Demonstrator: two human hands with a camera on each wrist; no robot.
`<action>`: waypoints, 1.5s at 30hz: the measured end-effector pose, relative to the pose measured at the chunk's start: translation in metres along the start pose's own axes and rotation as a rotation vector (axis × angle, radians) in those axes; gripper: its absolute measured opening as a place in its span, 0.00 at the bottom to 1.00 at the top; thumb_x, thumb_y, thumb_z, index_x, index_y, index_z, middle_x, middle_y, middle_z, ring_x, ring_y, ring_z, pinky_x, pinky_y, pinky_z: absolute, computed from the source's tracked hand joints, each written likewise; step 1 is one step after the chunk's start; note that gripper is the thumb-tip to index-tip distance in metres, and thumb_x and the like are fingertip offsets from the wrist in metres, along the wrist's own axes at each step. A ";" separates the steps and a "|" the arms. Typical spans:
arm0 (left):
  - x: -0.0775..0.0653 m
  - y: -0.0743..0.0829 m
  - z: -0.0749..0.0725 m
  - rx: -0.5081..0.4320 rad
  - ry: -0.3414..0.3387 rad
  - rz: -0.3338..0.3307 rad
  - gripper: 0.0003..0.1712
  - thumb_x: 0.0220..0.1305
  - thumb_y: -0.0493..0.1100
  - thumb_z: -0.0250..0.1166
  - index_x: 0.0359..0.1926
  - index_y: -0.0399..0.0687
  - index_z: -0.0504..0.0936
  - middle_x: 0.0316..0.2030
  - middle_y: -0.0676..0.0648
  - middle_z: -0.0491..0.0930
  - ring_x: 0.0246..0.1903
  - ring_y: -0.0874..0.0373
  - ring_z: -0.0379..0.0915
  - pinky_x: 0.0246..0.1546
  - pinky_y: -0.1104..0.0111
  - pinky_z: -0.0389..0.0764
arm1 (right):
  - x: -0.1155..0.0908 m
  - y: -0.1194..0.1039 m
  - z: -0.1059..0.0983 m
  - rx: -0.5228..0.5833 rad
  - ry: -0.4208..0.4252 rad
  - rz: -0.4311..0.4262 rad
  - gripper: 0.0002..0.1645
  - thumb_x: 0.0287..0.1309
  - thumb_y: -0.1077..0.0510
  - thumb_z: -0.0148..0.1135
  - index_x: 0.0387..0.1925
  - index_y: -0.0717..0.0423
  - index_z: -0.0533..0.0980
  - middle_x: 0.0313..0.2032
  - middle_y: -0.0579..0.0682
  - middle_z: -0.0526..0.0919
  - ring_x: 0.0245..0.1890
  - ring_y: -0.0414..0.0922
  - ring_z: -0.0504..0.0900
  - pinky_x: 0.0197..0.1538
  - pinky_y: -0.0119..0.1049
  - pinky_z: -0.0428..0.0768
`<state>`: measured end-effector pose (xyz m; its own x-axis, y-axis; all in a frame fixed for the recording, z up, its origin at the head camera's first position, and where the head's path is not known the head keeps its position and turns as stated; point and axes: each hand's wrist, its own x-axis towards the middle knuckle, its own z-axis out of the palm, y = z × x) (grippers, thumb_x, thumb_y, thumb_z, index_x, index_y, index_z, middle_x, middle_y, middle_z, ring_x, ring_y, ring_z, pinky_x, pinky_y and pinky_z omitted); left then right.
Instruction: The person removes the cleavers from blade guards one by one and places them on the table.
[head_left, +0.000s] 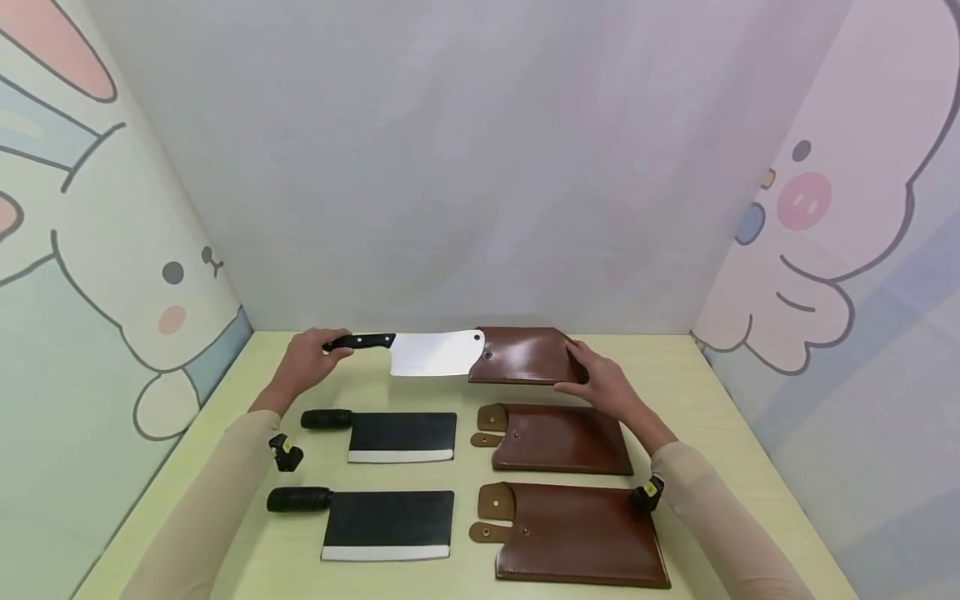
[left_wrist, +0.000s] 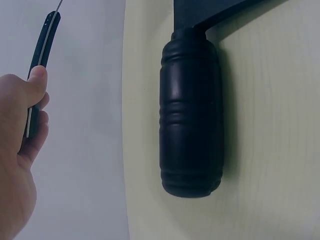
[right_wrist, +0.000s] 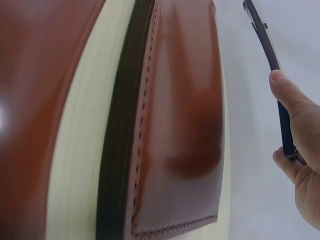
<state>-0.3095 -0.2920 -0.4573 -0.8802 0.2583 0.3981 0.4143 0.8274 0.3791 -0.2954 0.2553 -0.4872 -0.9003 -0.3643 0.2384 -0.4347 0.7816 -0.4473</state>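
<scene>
My left hand (head_left: 303, 360) grips the black riveted handle (head_left: 367, 341) of a cleaver near its butt. The cleaver's bright steel blade (head_left: 431, 354) points right, with a small hole at its upper far corner. My right hand (head_left: 606, 382) holds a brown leather sheath (head_left: 525, 357) by its right end, thumb on one face and fingers at the other in the right wrist view. In the head view the blade's end overlaps the sheath's mouth beside a snap stud. Both are held up over the back of the table.
Two dark cleavers (head_left: 402, 433) (head_left: 388, 521) with ribbed black handles lie on the left of the pale table (head_left: 465, 575). Two brown sheaths (head_left: 570, 437) (head_left: 585, 533) with strap flaps lie on the right. Walls (head_left: 465, 167) rise behind and at both sides.
</scene>
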 end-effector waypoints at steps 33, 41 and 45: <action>-0.016 -0.038 -0.004 0.029 -0.059 -0.021 0.18 0.66 0.38 0.71 0.54 0.33 0.84 0.43 0.34 0.86 0.37 0.43 0.77 0.40 0.48 0.74 | -0.014 0.040 -0.016 -0.033 -0.057 0.045 0.56 0.58 0.40 0.74 0.77 0.64 0.59 0.73 0.69 0.62 0.69 0.68 0.68 0.65 0.64 0.72; -0.017 -0.041 -0.003 0.034 -0.105 -0.054 0.20 0.68 0.38 0.69 0.57 0.31 0.83 0.49 0.31 0.84 0.43 0.38 0.80 0.45 0.42 0.77 | -0.014 0.042 -0.015 -0.035 -0.068 0.045 0.56 0.58 0.41 0.75 0.76 0.65 0.60 0.73 0.69 0.63 0.68 0.68 0.69 0.64 0.64 0.72; -0.018 -0.042 -0.003 0.031 -0.123 -0.061 0.21 0.69 0.37 0.68 0.59 0.30 0.81 0.52 0.29 0.83 0.49 0.34 0.80 0.50 0.39 0.76 | -0.013 0.044 -0.014 -0.031 -0.076 0.039 0.56 0.58 0.40 0.74 0.76 0.65 0.61 0.72 0.68 0.64 0.68 0.67 0.70 0.64 0.64 0.72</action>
<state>-0.3102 -0.3330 -0.4783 -0.9261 0.2650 0.2687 0.3536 0.8579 0.3727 -0.3027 0.3011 -0.4978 -0.9161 -0.3699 0.1546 -0.3996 0.8108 -0.4277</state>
